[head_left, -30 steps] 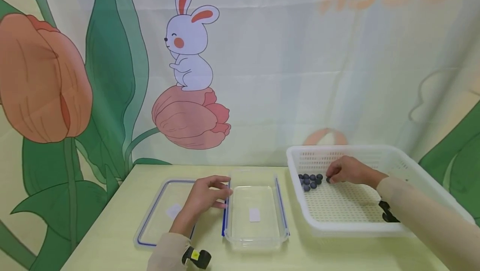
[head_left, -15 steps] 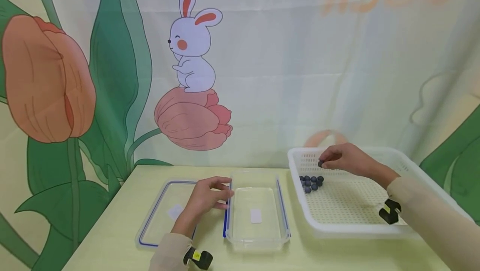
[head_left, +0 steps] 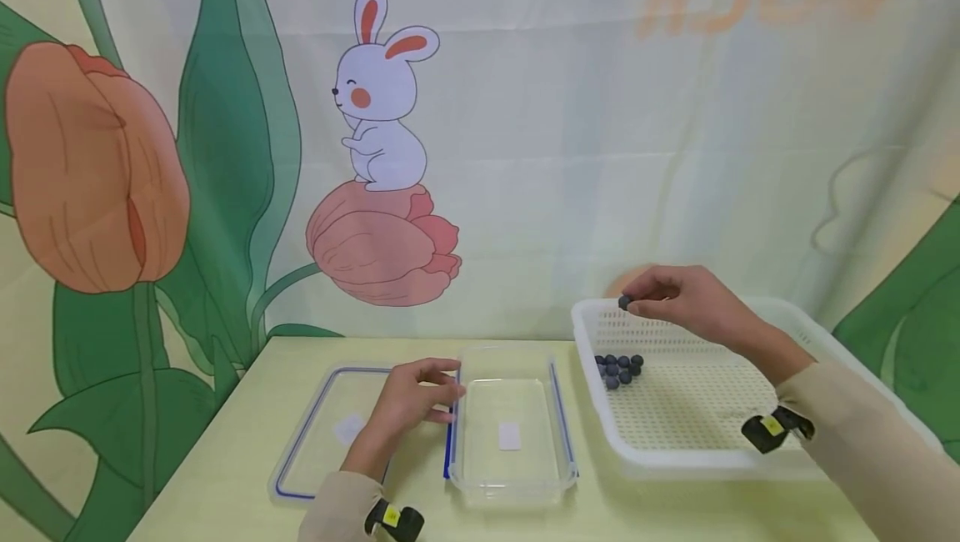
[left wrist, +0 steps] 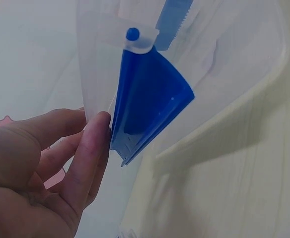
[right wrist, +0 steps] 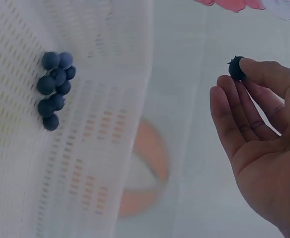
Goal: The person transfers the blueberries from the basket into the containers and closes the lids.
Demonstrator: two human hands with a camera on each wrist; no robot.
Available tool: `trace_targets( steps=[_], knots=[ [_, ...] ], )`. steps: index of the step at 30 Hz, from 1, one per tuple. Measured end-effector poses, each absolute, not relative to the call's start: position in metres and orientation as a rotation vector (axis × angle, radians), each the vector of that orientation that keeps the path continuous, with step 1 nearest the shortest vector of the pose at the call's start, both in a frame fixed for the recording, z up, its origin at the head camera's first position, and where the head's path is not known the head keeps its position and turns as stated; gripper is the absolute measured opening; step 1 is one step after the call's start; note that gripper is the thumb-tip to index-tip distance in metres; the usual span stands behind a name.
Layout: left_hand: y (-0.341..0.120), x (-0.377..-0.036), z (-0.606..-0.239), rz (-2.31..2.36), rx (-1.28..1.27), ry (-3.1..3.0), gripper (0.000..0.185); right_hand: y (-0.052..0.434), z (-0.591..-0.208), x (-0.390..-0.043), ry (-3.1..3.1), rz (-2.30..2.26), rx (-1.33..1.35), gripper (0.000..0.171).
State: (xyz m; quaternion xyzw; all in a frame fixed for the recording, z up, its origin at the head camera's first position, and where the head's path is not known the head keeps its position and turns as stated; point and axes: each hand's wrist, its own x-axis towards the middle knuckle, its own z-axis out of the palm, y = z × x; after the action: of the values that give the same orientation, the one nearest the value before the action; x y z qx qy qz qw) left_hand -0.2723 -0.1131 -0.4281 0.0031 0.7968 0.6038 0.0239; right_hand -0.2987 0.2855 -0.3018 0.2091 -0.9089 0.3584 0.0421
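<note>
Fingertips of the right hand (head_left: 693, 302) pinch one small dark-blue round berry (head_left: 624, 302), held in the air above the far left corner of the white perforated plastic basket (head_left: 750, 463), clear of its rim; the wrist view shows the berry (right wrist: 236, 68) caught between thumb and forefinger with the other fingers loose and the palm open. A light pinch looks right, since a berry of this kind probably bruises or rolls free if squeezed or jolted, so the carry is best made level and unhurried, high enough to pass the basket wall, and any set-down should be low rather than a drop. The left hand (head_left: 408, 404) rests at the left edge of the clear rectangular plastic container (head_left: 513, 475), its fingers lying against the wall beside the blue hinged clip (left wrist: 150, 99); from the left wrist view they touch and steady rather than curl round anything, which should keep the light container from sliding. A cluster of dark-blue berries (head_left: 618, 367) sits in the basket's near left corner. Beside the container lies a clear flat lid with a blue seal (head_left: 300, 442), partly covered by the left forearm. The container's base shows only a pale label; whether any berry already lies in it is hard to tell through the glare.
</note>
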Motion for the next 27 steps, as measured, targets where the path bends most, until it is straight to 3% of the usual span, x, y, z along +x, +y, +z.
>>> trace_targets(
  steps=[27],
  knots=[
    [-0.109, -0.271, -0.428, 1.879, -0.035, 2.48, 0.041, 0.209, -0.327, -0.231, -2.579, 1.497, 0.701, 0.023]
  ],
)
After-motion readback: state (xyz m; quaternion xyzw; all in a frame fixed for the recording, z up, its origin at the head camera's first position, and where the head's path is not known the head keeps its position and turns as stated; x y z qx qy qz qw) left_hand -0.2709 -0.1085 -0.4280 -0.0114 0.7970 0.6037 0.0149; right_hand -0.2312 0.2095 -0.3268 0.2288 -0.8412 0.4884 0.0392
